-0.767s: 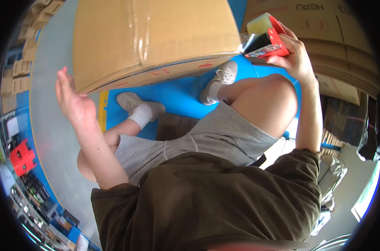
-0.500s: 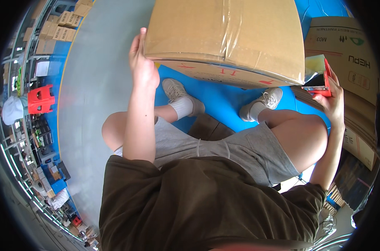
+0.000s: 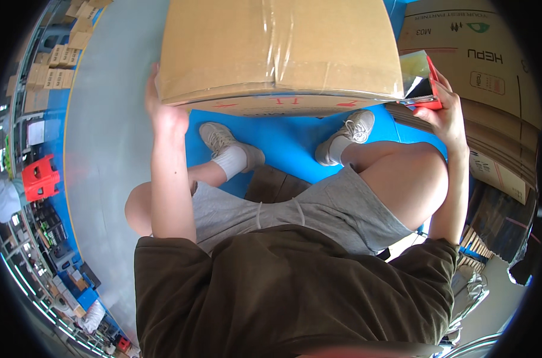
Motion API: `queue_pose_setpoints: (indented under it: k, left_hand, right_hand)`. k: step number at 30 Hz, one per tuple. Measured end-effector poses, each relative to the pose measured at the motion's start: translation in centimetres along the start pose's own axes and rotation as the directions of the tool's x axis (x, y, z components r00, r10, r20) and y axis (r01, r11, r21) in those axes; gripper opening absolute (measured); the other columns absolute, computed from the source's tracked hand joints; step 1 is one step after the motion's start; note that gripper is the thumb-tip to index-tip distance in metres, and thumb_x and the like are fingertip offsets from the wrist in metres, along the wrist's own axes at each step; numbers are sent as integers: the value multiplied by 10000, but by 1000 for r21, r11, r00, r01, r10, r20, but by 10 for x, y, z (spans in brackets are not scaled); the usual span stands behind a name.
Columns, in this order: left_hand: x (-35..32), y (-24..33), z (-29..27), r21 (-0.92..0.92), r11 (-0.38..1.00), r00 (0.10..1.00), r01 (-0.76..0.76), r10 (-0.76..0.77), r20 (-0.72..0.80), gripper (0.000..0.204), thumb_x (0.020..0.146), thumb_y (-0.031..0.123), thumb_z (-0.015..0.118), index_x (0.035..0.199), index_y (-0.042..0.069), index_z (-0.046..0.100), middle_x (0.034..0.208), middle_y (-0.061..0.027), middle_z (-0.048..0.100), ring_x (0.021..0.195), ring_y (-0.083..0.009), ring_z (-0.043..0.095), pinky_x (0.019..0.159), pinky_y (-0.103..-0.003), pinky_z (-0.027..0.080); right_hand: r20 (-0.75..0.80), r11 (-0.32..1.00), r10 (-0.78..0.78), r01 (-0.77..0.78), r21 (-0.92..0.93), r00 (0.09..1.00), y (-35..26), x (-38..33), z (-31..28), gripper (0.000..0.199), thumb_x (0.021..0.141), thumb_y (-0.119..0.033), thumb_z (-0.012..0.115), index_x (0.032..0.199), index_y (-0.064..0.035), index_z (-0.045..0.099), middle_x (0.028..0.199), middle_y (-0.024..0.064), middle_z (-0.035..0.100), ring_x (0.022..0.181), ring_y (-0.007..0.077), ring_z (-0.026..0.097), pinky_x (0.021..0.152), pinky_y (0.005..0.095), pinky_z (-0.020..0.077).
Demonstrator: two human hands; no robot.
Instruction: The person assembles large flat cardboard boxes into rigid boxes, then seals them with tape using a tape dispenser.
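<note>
Since a moment ago our left hand (image 3: 163, 113) has flattened open-fingered against the box (image 3: 280, 53), top centre; our right hand (image 3: 447, 116) grips a red tool (image 3: 429, 95). Tape unbroken.

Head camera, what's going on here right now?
A seated person faces a big taped cardboard box standing on a blue mat in front of their feet. Their left hand is pressed flat against the box's left side. Their right hand holds a small red-edged packet at the box's right corner. More cartons are stacked to the right, and a red stool stands far left.
</note>
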State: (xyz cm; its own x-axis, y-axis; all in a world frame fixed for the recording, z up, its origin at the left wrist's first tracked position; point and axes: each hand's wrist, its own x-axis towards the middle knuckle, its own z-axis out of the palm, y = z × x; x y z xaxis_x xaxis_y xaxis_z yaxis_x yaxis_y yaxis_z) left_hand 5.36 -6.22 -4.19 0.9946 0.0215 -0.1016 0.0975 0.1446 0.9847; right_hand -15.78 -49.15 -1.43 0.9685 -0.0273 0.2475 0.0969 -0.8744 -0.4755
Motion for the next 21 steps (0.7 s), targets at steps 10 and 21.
queue_pose_setpoints:
  k: [10, 21]
  left_hand:
    - [-47, 36, 48, 237, 896, 927, -376, 360, 106, 458, 1030, 195, 413, 1399, -74, 375, 1359, -183, 507, 1227, -230, 520, 1023, -338, 427]
    - [-23, 50, 22, -73, 983, 973, 166, -151, 173, 441, 1048, 279, 360, 1353, -31, 434, 1396, -155, 474, 1343, -250, 389, 1117, -414, 286]
  right_hand:
    - [12, 999, 37, -37, 14, 999, 6, -7, 1, 715, 586, -606, 755, 1022, -41, 700, 1044, 121, 692, 1263, 403, 479, 1015, 492, 411]
    - [40, 999, 2, -4, 51, 999, 9, -6, 8, 704, 610, -583, 768, 1063, -50, 687, 1122, 162, 668, 1242, 404, 487, 1036, 487, 397]
